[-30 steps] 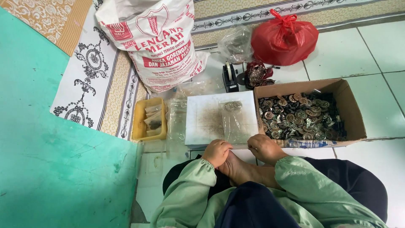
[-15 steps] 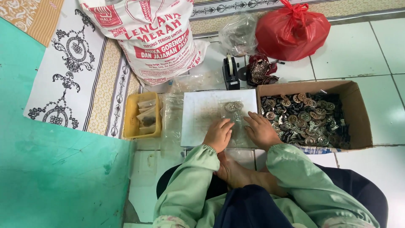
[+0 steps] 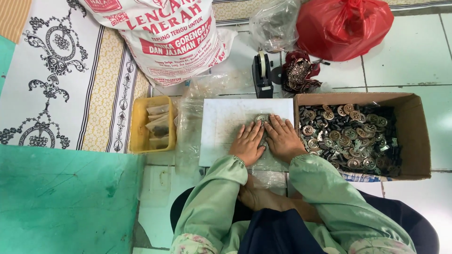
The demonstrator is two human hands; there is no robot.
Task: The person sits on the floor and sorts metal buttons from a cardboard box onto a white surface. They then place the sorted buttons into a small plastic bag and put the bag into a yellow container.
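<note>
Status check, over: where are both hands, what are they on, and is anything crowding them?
Left hand and right hand flat on white board, fingertips at round metal piece. Cardboard box of similar pieces close right. Tape dispenser beyond.

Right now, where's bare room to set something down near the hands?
Bare tile right of the cardboard box; left part of the white board, beside the left hand. Crowded: box full of small parts, yellow tray filled, tape dispenser behind.

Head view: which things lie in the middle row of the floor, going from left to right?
Yellow tray → clear plastic bags → white board → left hand → right hand → cardboard box of small round metal pieces.
</note>
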